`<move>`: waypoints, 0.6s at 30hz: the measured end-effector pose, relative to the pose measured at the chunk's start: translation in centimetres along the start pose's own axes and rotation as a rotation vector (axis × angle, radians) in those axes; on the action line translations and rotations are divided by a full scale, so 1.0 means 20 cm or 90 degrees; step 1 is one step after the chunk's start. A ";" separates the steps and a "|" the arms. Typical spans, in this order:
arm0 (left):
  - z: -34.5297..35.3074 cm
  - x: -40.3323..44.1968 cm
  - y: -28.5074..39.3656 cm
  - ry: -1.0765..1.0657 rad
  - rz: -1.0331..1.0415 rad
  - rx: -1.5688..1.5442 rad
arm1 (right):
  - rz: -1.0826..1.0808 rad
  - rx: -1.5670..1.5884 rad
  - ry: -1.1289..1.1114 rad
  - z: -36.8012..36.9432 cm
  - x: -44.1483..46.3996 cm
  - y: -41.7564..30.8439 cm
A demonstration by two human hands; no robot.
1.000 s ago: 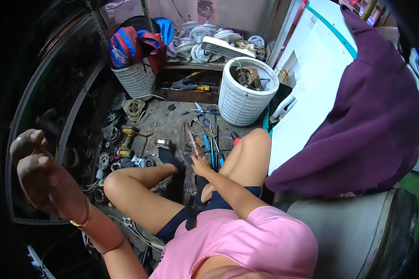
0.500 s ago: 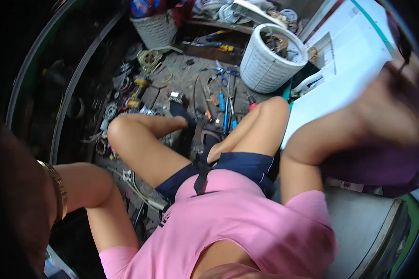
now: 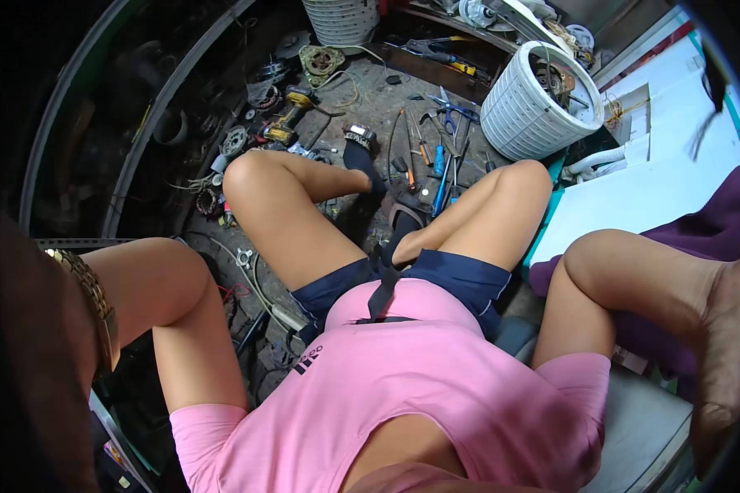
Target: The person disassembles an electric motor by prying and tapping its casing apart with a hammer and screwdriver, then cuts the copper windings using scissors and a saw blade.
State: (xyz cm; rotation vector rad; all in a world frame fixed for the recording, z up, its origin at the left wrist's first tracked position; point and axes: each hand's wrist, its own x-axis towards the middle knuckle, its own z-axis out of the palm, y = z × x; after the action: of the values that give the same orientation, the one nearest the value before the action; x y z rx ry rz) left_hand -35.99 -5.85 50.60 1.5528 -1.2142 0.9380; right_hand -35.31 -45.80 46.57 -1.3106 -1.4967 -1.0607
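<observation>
My left hand [image 3: 37,329] is raised close to the camera at the left edge, dark and blurred, with a gold-coloured watch band [image 3: 86,300] at the wrist. Its fingers do not show. My right hand [image 3: 728,345] is also raised close to the camera, at the right edge. Only its wrist and the heel of the palm are in view, and the fingers are cut off. A purple cloth [image 3: 715,218] hangs behind my right forearm. I cannot see anything held in either hand.
On the floor beyond my legs lie a yellow-and-black power drill [image 3: 286,119], blue-handled pliers [image 3: 452,108] and several screwdrivers. A white basket [image 3: 522,111] with parts stands right of them. A white appliance panel [image 3: 674,181] leans at right; loose cables [image 3: 263,296] lie at left.
The view has swung, so the floor items sit further right. My right hand, blurred and higher before, has moved down and toward the right edge. My left hand stays raised.
</observation>
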 end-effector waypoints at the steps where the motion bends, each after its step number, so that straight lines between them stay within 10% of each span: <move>1: 0.00 0.00 0.00 0.002 0.002 0.004 | -0.003 0.001 0.000 0.00 -0.01 0.00; 18: -0.08 -0.15 -0.03 0.074 0.023 0.053 | -0.014 -0.005 0.034 0.09 -0.13 0.03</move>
State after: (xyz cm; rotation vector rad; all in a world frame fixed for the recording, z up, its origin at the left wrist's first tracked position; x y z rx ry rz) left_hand -36.05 -3.37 48.10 1.5226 -1.1373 1.0992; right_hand -34.57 -44.66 43.54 -1.2639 -1.4712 -1.1084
